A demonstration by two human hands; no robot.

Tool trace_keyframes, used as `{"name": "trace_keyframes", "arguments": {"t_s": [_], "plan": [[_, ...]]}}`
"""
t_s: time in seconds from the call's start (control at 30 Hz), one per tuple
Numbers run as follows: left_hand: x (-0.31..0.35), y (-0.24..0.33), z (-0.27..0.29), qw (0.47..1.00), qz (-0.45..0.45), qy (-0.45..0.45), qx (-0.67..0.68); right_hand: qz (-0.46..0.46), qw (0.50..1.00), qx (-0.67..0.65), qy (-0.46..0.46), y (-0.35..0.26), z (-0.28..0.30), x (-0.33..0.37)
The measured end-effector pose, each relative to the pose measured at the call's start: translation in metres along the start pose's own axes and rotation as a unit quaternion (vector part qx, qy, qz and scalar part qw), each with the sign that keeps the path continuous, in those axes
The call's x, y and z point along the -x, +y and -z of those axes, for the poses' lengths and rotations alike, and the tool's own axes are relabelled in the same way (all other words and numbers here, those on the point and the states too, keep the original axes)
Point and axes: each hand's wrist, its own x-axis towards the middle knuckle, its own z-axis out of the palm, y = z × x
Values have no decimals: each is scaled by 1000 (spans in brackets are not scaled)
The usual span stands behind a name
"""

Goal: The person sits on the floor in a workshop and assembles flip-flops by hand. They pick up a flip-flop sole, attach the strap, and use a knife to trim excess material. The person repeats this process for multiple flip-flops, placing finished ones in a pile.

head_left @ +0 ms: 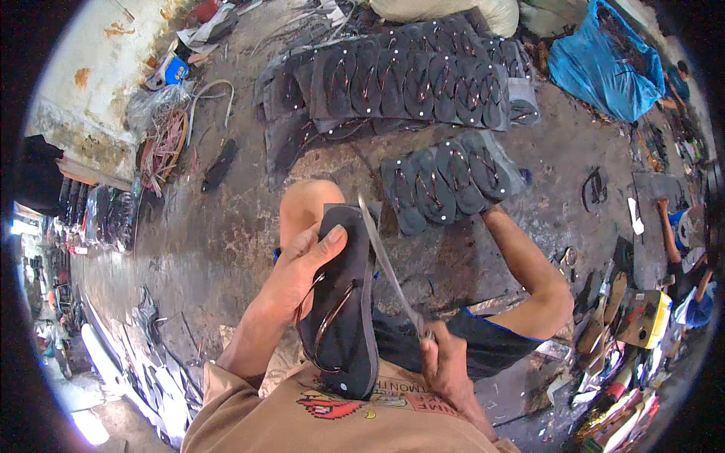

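Item, as I see it from the head view: one black flip-flop (343,302) with reddish-brown straps, standing on end between my knees. My left hand (298,268) is clamped on its left edge, thumb across the sole. My right hand (445,362) is closed around a long knife (387,264), blade laid along the sandal's right edge. Behind: rows of finished flip-flops (408,75) on the floor.

Black flip-flop (341,302) with coppery-brown straps, silver-grey knife blade (385,260) alongside; beyond it, black flip-flop rows (411,75) with reddish straps and white dots; right of those rows, bright blue plastic bag (604,64); below the flip-flop, tan shirt (317,419) with red print.
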Motion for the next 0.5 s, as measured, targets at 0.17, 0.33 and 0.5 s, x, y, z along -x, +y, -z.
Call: {"name": "trace_keyframes", "arguments": {"t_s": [0.17,0.33,0.5], "plan": [[-5,-9,4,999,8,26,-28,-41,998,27,-26,1,1,16],[-8,-5,-4,995,-1,9,-103,12,994,98,-38,1,34,-63],[-15,-5,2,983,-29,-18,-179,36,975,120,-184,-52,76,-141]]}}
